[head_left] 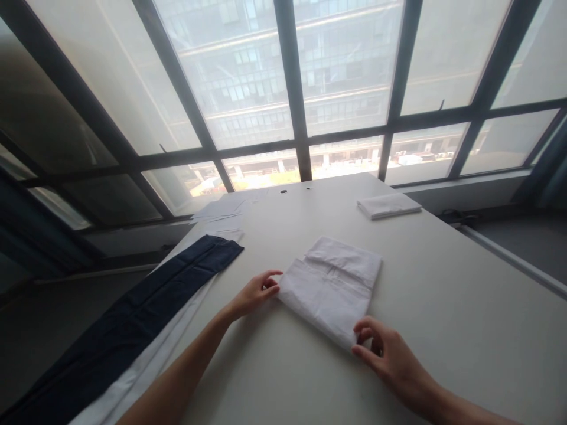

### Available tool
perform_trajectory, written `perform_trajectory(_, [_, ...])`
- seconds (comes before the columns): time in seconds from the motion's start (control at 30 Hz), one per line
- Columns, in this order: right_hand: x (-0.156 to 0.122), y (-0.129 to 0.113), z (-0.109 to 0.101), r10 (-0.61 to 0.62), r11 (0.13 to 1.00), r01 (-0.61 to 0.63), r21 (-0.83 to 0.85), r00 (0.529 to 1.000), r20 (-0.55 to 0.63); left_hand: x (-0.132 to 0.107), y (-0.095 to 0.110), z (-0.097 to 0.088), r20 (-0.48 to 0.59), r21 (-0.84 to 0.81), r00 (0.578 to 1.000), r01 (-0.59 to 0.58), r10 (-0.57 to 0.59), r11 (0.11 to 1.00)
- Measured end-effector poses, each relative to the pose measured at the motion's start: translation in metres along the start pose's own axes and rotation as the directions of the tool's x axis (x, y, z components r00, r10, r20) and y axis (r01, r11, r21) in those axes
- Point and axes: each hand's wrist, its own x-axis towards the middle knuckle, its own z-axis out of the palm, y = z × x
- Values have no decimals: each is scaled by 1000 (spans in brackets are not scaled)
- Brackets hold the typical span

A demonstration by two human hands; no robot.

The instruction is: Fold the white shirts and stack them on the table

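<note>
A folded white garment (328, 292), perhaps a shirt, lies flat on the white table with a creased fold across its far part. My left hand (261, 289) pinches its left corner between thumb and fingers. At the near right corner, my right hand (378, 345) has thumb and fingertips closed on the edge. Left of my left arm stretch dark navy trousers or a similar long garment (146, 313), laid over white cloth (155, 354).
The white table (443, 307) reaches toward large dark-framed windows (301, 118). Another folded white cloth (388, 205) rests near its far right edge. Flat white sheets (221, 208) lie at the far left. Dark curtains (39, 230) hang beyond the left side.
</note>
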Motion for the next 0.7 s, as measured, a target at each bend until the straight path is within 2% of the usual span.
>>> perform_trajectory(0.13, [3, 0, 3, -32, 995, 32, 96, 999, 5, 0, 1, 8, -79, -17, 996, 47, -48, 999])
perform_trajectory(0.2, [2, -2, 3, -36, 997, 33, 69, 999, 38, 0, 1, 14, -137, -1, 989, 50, -50, 999])
perform_trajectory(0.27, [1, -7, 1, -28, 999, 32, -33, 995, 96, 0, 1, 19, -181, 61, 983, 42, -30, 997])
perform_trajectory(0.33, [1, -16, -4, -56, 979, 80, -186, 990, 127, -1, 3, 23, -232, 156, 973, 19, 18, 988])
perform_trajectory(0.43, [10, -37, -10, -241, 883, 246, -401, 969, 63, 1, 16, 27, -313, 327, 932, -74, 182, 942])
perform_trajectory(0.5, [24, -51, -8, -391, 801, 364, -475, 919, 43, 5, 27, 36, -249, 425, 920, -176, 302, 888])
perform_trajectory(0.57, [41, -57, 0, -488, 725, 458, -515, 869, 87, 12, 36, 50, -98, 480, 925, -279, 367, 832])
perform_trajectory(0.63, [57, -54, 11, -534, 646, 528, -552, 829, 169, 20, 40, 66, 34, 513, 922, -347, 386, 785])
perform_trajectory(0.7, [68, -42, 21, -531, 588, 560, -584, 812, 243, 28, 39, 79, 105, 545, 918, -375, 383, 749])
